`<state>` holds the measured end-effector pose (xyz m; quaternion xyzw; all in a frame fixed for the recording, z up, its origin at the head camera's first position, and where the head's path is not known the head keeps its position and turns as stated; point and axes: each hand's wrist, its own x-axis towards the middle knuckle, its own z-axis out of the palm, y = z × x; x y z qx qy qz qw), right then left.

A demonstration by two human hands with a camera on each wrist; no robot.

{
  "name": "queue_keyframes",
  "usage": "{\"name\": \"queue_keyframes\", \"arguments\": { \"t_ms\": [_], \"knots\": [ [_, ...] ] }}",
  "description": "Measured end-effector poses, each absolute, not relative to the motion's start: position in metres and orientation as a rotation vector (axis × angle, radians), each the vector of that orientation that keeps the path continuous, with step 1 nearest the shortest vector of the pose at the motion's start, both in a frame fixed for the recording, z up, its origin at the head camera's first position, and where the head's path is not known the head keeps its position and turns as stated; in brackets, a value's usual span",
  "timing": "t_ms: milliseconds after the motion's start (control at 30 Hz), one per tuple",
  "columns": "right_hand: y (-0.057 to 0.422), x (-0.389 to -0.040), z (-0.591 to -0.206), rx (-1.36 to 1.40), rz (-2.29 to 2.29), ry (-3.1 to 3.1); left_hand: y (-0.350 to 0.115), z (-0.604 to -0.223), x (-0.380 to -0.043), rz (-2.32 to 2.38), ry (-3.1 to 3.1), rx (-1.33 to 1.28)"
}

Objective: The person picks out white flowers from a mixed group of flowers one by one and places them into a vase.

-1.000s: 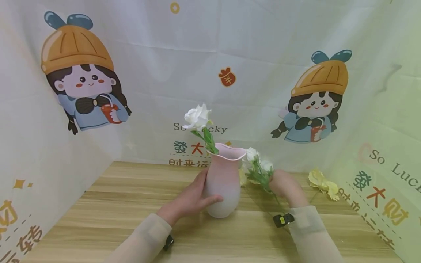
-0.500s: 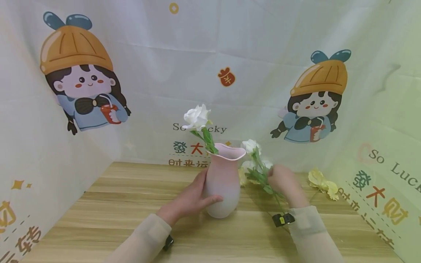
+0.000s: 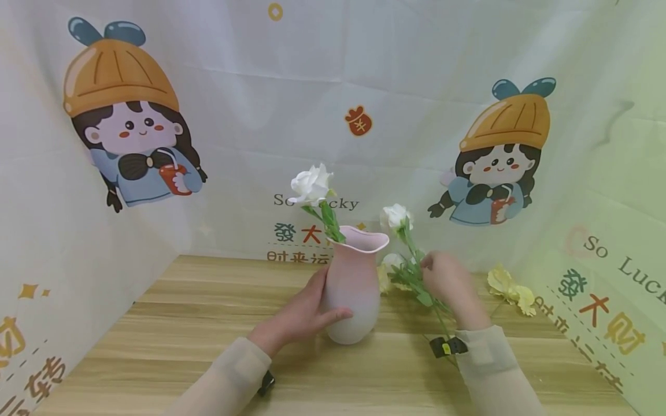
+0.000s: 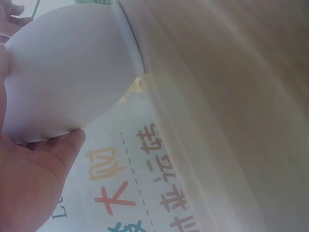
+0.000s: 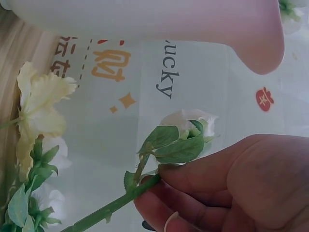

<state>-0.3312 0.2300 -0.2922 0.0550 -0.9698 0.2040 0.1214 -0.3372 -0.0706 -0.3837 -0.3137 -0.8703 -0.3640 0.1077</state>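
On the brown striped wooden table (image 3: 208, 323) stands a tall pink-and-white vase with a wavy rim (image 3: 356, 289). In it is 1 white flower with green leaves (image 3: 312, 185), leaning left. The left hand (image 3: 307, 312) has its fingers and thumb curled round the vase. Beside the vase, the right hand (image 3: 450, 283) pinches the green stem (image 5: 113, 204) of another white flower (image 3: 396, 216), fingertips close together. Ruffled yellow flowers (image 3: 500, 283) lie right of that hand.

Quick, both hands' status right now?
Left hand: holding the vase, fingers around its side.
Right hand: holding a white rose, pinching its stem.
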Motion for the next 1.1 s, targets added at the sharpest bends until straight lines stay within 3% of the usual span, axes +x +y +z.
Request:
{"name": "queue_keyframes", "arguments": {
  "t_ms": [1100],
  "knots": [
    [0.221, -0.315, -0.275, 0.151, 0.740, -2.504, -0.070, -0.385, -0.338, -1.074, -2.547, -0.928]
  ]
}}
